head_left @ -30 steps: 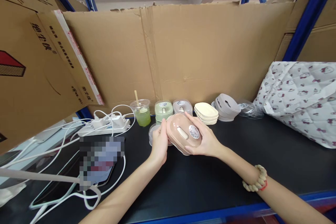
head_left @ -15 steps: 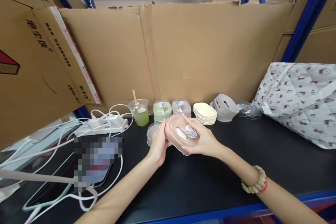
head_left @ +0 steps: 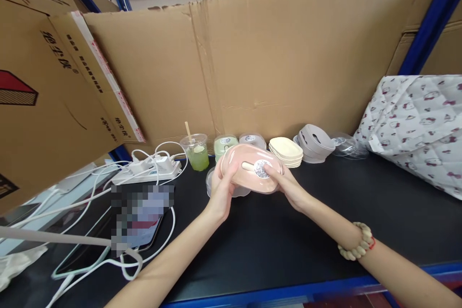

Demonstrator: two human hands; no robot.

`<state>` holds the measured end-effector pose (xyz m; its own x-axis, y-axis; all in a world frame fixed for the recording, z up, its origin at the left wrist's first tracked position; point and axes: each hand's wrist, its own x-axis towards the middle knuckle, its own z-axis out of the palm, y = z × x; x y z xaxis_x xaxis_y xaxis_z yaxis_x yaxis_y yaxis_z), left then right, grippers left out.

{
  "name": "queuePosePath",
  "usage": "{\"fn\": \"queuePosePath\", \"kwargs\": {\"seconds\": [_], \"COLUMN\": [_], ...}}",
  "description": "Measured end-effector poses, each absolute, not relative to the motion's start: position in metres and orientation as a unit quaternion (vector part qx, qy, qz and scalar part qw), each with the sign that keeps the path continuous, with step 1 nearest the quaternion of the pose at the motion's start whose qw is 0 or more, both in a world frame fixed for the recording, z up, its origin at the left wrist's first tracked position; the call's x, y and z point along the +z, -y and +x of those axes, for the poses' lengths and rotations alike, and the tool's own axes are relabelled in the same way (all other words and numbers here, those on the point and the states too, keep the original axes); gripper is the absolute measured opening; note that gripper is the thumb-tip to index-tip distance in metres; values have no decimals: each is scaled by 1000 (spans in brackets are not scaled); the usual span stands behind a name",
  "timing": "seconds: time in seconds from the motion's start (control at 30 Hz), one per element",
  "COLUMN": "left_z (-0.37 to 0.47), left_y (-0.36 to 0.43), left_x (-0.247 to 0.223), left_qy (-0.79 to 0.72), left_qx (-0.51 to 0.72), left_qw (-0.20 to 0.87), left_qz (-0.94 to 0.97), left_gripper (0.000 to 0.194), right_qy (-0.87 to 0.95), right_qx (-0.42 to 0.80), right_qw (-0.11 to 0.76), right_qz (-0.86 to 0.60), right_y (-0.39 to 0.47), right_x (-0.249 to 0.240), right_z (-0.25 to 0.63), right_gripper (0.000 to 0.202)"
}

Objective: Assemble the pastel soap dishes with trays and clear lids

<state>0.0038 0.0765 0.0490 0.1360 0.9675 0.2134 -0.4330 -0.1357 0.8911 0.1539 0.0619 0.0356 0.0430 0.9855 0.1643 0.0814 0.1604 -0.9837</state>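
Both hands hold a pink rounded plastic box (head_left: 249, 180) with a clear cover, a pale slot in its top and a round printed sticker. My left hand (head_left: 222, 197) grips its left end, thumb on top near the slot. On the other end, my right hand (head_left: 292, 189) has its thumb on the sticker and its fingers underneath, mostly hidden. Below the box, clear plastic covers (head_left: 240, 191) lie on the black tabletop, partly hidden. Just behind stand a green box (head_left: 224, 141) and a greyish box (head_left: 251, 140), each with a sticker.
Right of the boxes are stacked cream trays (head_left: 285, 149), grey slotted parts (head_left: 315, 143), clear covers (head_left: 346, 147) and a quilted bag (head_left: 422, 125). Leftward stand a cup of green drink (head_left: 198, 156), a power strip (head_left: 144, 172), cables and a phone (head_left: 144, 221). Cardboard (head_left: 288, 62) walls the back.
The pink box has turned from a slant to nearly level, with its top tilted toward me. My left thumb has moved onto its top, my right thumb onto the sticker. The view has shifted slightly.
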Motion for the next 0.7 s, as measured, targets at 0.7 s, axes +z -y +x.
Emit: {"fn": "queuePosePath", "kwargs": {"seconds": [0.7], "left_z": [-14], "left_y": [-109], "left_x": [31], "left_qy": [-475], "left_qx": [263], "left_qw": [-35], "left_qz": [839], "left_gripper": [32], "right_qy": [424], "right_qx": [382], "right_qw": [462], "right_qz": [-679], "right_y": [-72], "right_x": [59], "right_z": [201], "right_gripper": [52]}}
